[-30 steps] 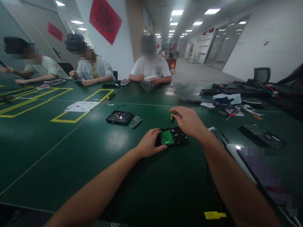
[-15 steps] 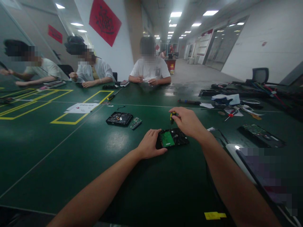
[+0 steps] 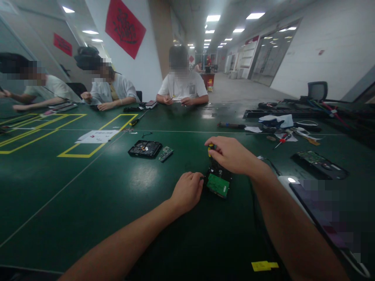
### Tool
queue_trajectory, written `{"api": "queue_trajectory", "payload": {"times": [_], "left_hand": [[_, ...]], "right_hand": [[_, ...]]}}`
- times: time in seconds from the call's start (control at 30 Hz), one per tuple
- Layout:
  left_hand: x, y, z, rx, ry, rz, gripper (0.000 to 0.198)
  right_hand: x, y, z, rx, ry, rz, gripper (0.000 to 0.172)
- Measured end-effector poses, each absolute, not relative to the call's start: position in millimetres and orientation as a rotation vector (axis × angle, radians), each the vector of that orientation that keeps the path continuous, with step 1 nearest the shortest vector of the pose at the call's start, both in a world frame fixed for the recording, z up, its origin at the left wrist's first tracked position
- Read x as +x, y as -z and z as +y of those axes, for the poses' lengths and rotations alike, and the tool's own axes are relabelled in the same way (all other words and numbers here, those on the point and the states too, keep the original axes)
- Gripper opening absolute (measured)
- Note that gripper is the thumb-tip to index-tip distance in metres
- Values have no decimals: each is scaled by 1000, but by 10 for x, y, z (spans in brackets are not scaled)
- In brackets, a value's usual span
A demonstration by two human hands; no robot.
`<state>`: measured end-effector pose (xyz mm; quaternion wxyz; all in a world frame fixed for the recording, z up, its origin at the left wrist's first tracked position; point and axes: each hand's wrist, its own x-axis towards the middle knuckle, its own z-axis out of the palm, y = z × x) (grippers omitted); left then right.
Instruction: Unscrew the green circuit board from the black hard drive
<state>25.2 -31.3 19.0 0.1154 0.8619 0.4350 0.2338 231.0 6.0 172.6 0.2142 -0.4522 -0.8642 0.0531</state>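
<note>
A black hard drive (image 3: pixel 220 172) with a green circuit board (image 3: pixel 218 185) on its upper face lies on the green table, turned at an angle. My left hand (image 3: pixel 187 191) has its fingers curled together at the drive's left edge, pinching it there. Over the far end of the drive, my right hand (image 3: pixel 231 155) is closed around a screwdriver (image 3: pixel 210 150) with a yellow and black handle, held upright. The screwdriver's tip is hard to make out against the dark drive.
Left of my hands lie an opened drive case (image 3: pixel 145 148) and a loose circuit board (image 3: pixel 166 154). Another hard drive (image 3: pixel 320 164) and a screen device (image 3: pixel 316 210) are on the right. A red screwdriver (image 3: pixel 283 139) lies beyond. Several people sit across the table.
The hard drive has turned, its green-board end swinging toward me and to the right. My left hand has drawn its fingers in at the edge. The right hand still holds the screwdriver.
</note>
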Motion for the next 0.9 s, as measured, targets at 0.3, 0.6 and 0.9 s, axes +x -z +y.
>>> {"api": "queue_trajectory", "payload": {"times": [0.3, 0.6, 0.9], "left_hand": [[111, -284, 318, 2594, -613, 747, 63], [210, -276, 765, 2740, -391, 558, 90], [91, -237, 419, 2797, -582, 795, 69]], "right_hand": [[2417, -1903, -49, -1309, -172, -2502, 16], [2443, -1967, -123, -1365, -221, -2480, 20], [2417, -1893, -60, -1232, -133, -2493, 17]]}}
